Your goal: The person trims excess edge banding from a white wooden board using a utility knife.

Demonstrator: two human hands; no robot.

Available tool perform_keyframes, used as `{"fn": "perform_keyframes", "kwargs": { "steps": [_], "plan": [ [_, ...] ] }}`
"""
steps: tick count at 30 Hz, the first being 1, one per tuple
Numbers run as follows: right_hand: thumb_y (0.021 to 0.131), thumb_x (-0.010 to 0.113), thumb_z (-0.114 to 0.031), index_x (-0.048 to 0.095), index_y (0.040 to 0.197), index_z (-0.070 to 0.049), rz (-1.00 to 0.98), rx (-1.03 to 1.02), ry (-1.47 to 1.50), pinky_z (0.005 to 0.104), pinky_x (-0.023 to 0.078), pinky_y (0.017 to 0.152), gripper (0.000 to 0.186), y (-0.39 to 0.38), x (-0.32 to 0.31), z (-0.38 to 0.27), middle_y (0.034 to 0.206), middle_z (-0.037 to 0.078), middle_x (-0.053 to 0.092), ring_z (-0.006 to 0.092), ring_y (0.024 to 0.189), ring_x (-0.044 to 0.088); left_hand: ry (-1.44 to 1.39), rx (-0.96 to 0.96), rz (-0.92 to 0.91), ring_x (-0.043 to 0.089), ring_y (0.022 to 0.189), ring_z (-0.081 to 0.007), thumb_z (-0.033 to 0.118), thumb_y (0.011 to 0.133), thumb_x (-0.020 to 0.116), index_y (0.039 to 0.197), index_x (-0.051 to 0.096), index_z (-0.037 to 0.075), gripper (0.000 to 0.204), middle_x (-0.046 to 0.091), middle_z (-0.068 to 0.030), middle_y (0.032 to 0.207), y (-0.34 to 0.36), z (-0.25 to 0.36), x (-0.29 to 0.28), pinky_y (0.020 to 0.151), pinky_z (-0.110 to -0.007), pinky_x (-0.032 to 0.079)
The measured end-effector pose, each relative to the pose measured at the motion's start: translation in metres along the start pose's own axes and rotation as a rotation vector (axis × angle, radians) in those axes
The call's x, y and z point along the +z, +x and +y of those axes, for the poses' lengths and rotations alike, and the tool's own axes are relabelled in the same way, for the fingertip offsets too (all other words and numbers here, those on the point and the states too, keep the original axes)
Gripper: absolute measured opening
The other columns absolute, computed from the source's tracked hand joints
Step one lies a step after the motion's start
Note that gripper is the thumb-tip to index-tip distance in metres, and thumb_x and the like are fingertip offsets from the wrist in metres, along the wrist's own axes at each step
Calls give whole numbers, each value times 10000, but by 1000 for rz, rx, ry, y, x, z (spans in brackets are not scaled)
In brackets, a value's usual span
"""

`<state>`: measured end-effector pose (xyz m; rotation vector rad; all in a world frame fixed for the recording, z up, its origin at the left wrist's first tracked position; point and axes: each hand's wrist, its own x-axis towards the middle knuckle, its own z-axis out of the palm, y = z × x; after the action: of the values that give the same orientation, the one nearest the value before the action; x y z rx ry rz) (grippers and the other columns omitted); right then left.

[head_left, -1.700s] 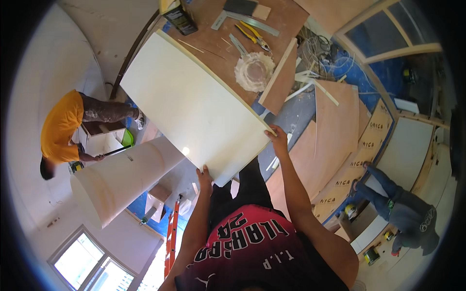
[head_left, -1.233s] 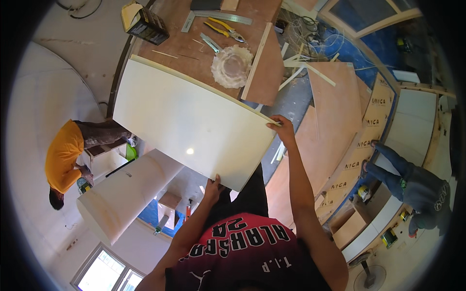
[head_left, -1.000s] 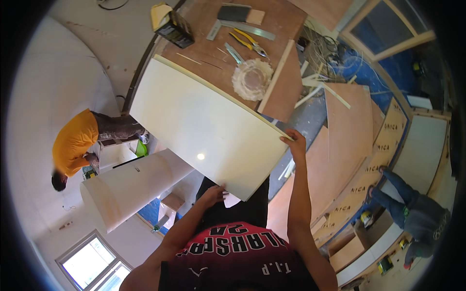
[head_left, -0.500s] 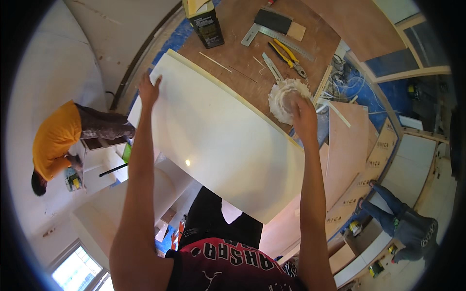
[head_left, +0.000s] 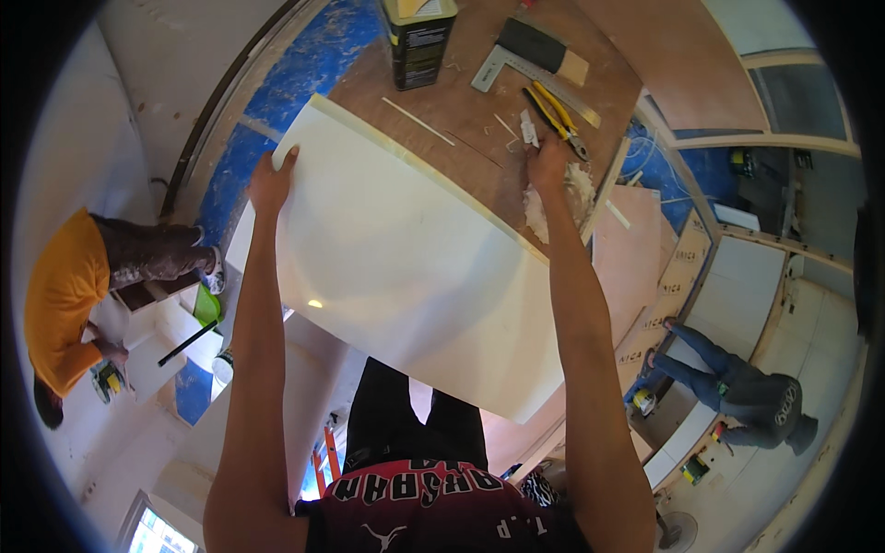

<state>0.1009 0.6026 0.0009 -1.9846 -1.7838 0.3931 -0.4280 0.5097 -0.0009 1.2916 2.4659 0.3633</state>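
Observation:
A large white board (head_left: 406, 267) with a pale strip along its far edge lies tilted across the worktable (head_left: 369, 74) in front of me. My left hand (head_left: 270, 182) grips its far left corner, thumb lying on the top face. Beyond the board's far edge, my right hand (head_left: 548, 162) is closed on a utility knife (head_left: 528, 129), whose far end sticks out past the fingers. Beneath my right wrist is a crumpled off-white wad (head_left: 536, 214), partly hidden by the forearm. Yellow-and-black pliers (head_left: 553, 109) lie right beside that hand.
A dark rectangular can (head_left: 420, 51) stands at the table's far side. Past the pliers lie a try square (head_left: 502, 69) and a black block (head_left: 532, 44). Thin offcuts are scattered about. One person in orange (head_left: 66, 286) bends at left; another (head_left: 761, 405) is at right.
My right hand has left the off-white wad, moved farther away and taken hold of the utility knife. My left hand stays on the board's corner. The view has shifted slightly.

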Motion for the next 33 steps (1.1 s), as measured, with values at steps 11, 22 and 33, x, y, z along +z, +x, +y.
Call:
{"fn": "perform_keyframes", "kwargs": {
  "steps": [11, 22, 33],
  "plan": [
    [1060, 629, -135, 565, 1138, 20, -43, 168, 658, 378, 509, 726, 185, -121, -58, -21, 872, 140, 636, 301, 769, 632, 10, 106, 86, 532, 1385, -412, 696, 1036, 476, 1513, 545, 117, 753, 564, -141, 1538, -69, 10, 9, 1157, -631, 338],
    [939, 737, -176, 635, 1301, 4, -112, -93, -115, 475, 527, 785, 417, -242, -43, -19, 1030, 194, 670, 373, 922, 664, 120, -202, 64, 705, 1108, -492, 630, 1107, 267, 1162, 775, 28, 790, 748, -275, 1170, 19, 68, 30, 961, -593, 558],
    [860, 736, -98, 606, 1331, 25, 5, -106, -86, 493, 497, 764, 504, -257, -21, -4, 929, 185, 628, 393, 853, 623, 169, -193, -125, 686, 1164, -487, 607, 1114, 226, 1284, 754, 107, 747, 734, -266, 1228, 40, 71, 15, 1014, -588, 526]
  ]
}}
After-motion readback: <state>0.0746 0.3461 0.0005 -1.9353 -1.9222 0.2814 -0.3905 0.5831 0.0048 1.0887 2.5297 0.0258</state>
